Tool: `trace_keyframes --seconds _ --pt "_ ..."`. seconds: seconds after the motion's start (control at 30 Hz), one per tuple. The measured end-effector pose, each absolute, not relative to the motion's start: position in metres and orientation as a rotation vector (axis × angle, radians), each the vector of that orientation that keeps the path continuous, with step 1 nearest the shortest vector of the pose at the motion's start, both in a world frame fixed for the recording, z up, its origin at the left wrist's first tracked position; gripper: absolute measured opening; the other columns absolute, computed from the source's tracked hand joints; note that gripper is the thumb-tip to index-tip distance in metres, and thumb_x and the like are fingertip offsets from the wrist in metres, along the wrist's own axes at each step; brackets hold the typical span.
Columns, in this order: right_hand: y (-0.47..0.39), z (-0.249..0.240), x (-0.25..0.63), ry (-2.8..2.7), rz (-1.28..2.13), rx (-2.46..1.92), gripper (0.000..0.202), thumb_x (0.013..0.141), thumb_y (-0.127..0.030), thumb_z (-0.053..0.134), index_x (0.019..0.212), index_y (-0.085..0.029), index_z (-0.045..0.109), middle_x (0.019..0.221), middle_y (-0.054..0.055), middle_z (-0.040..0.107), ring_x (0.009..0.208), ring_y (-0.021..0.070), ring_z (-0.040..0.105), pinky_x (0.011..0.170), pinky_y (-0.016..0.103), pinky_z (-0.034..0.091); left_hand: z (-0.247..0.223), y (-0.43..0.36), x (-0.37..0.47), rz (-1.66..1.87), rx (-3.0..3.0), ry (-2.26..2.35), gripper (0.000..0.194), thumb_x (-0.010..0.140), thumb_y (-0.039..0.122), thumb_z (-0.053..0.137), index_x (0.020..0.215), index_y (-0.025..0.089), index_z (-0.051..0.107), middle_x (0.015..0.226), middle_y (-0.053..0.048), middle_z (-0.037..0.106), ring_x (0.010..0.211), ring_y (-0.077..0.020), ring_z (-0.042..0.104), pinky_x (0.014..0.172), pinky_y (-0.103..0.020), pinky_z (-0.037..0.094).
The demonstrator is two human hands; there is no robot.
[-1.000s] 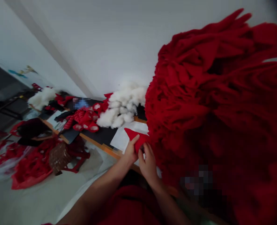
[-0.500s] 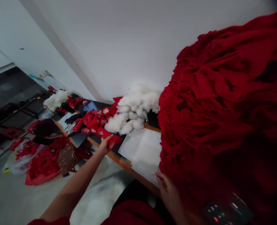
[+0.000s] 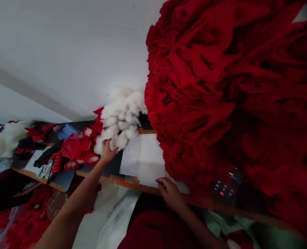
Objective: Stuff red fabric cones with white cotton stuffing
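1. Forearm (image 3: pixel 75 207) of L hand (image 3: pixel 108 152) runs long & nearly straight, pointing to 1-2 o'clock; palm faces down.
2. L hand is at 8 o'clock from ctr, on near edge of white stuffing (image 3: pixel 123 112). Thumb sits wide of fingers; can't tell if any fluff is btwn them.
3. R hand (image 3: pixel 170 192) is at 5-6 o'clock, its forearm angled to 10 o'clock. Fingers loosely bent, narrow gap to thumb, nothing seen in it; fingertips over near side of white sheet (image 3: pixel 149 157), contact unclear.
4. Stuffing lies at 9 o'clock, piled on dark tabletop (image 3: pixel 113 167) w/ wall (image 3: pixel 65 52) behind.
5. Stuffed red toys (image 3: pixel 82 150) w/ pale patches & striped bits are at 8-9 o'clock, touching stuffing's L side, just beside L hand.
6. Red fabric heap (image 3: pixel 195 86) fills 1 to 4 o'clock, rises above the stuffing & overlaps sheet's R side; it blocks view of tabletop there.
7. Dark device (image 3: pixel 223 190) w/ buttons, one lit red, is at 4 o'clock, against heap.
8. Green cloth (image 3: pixel 236 221) is at 4-5 o'clock, below wood edge (image 3: pixel 252 214).
9. Blue cloth (image 3: pixel 68 131) is at 9 o'clock, beyond toys. Second fluff pile (image 3: pixel 10 138) is farther out, same dir.
10. Red pieces (image 3: pixel 26 221) lie low at 8 o'clock, partly in clear plastic.
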State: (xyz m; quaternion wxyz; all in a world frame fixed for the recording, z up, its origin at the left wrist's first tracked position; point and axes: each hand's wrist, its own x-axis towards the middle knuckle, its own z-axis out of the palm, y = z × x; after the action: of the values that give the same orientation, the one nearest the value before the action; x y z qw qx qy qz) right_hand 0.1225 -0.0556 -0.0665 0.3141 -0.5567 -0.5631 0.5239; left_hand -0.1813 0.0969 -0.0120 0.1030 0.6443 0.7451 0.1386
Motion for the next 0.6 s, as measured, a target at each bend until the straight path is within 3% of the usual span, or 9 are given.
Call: trace_keyframes --seconds 0.17,0.23,0.37,0.5,0.6 --pt "-0.056 -0.062 0.126 -1.456 1.385 -1.5 0.022 0.079 -0.024 0.04 0.086 -0.019 0.061 0.09 0.006 0.063 0.086 0.0186 0.059 0.078 0.033 0.048 -0.041 0.156 -0.119 -0.059 2.178 2.038 0.082 0.066 0.037 0.062 0.136 0.02 0.023 0.142 -0.018 0.014 0.129 -0.0379 0.015 0.1 -0.05 0.021" --pt "-0.059 -0.06 0.128 -1.452 1.379 -1.514 0.023 0.08 -0.025 0.039 0.087 -0.02 0.06 0.09 0.006 0.063 0.086 0.0182 0.059 0.079 0.032 0.048 -0.049 0.178 -0.101 -0.118 2.083 2.101 0.086 0.065 0.037 0.064 0.137 0.02 0.021 0.142 -0.021 0.012 0.127 -0.0435 0.015 0.097 -0.055 0.019" --pt "-0.068 -0.061 0.135 -1.482 1.388 -1.521 0.023 0.081 -0.027 0.039 0.087 -0.02 0.06 0.09 0.006 0.063 0.086 0.0183 0.06 0.079 0.032 0.048 -0.074 0.183 -0.065 -0.113 2.042 1.952 0.067 0.067 0.022 0.059 0.13 0.018 0.036 0.131 -0.02 0.032 0.119 -0.0395 0.03 0.094 -0.055 0.022" --pt "-0.074 -0.07 0.146 -1.539 1.413 -1.487 0.024 0.082 -0.031 0.04 0.086 -0.022 0.061 0.088 0.007 0.065 0.085 0.019 0.061 0.078 0.032 0.05 -0.088 0.139 -0.026 0.006 2.068 1.79 0.051 0.069 0.009 0.048 0.118 0.02 0.049 0.123 -0.014 0.041 0.114 -0.0296 0.036 0.095 -0.044 0.028" --pt "-0.071 -0.075 0.15 -1.564 1.422 -1.474 0.023 0.079 -0.031 0.042 0.085 -0.022 0.062 0.09 0.007 0.066 0.087 0.0201 0.062 0.079 0.034 0.05 -0.086 0.099 -0.006 0.128 2.071 1.71 0.05 0.066 0.007 0.046 0.115 0.019 0.051 0.113 -0.012 0.047 0.107 -0.0251 0.042 0.095 -0.039 0.032"
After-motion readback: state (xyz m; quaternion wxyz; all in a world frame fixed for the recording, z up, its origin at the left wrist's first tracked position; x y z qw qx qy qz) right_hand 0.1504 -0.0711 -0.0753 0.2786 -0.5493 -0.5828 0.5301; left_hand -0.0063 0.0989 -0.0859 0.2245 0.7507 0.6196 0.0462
